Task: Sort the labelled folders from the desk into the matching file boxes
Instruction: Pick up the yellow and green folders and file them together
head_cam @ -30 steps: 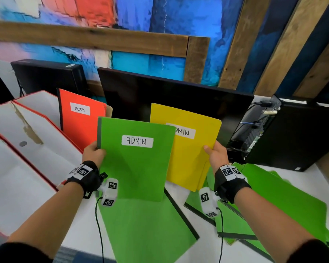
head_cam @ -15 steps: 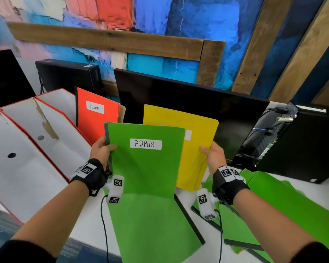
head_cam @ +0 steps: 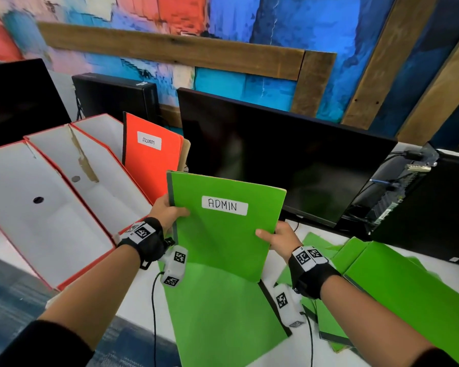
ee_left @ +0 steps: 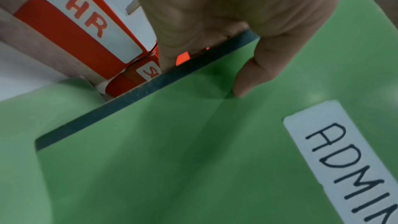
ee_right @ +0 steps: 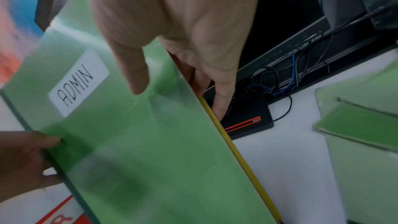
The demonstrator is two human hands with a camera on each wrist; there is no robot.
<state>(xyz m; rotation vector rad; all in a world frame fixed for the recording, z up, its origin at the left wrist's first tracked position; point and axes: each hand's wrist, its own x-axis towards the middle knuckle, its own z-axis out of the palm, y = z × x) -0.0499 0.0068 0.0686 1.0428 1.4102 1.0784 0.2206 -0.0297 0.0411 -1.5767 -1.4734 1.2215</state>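
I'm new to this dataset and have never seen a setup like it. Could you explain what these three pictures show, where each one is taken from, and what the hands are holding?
No robot here: a person wears three cameras. The wide picture comes from the head, looking down at both arms; the other two come from cameras strapped to the wrists, looking along each hand.

The left hand and right hand grip opposite edges of a green folder labelled ADMIN. The right wrist view shows a yellow edge right behind it, so a yellow folder seems to be held with it.

On the left stand red file boxes; one is marked HR, and an orange folder labelled SECURITY stands at the far end of the row. More green folders lie on the white desk, in front of a dark monitor.
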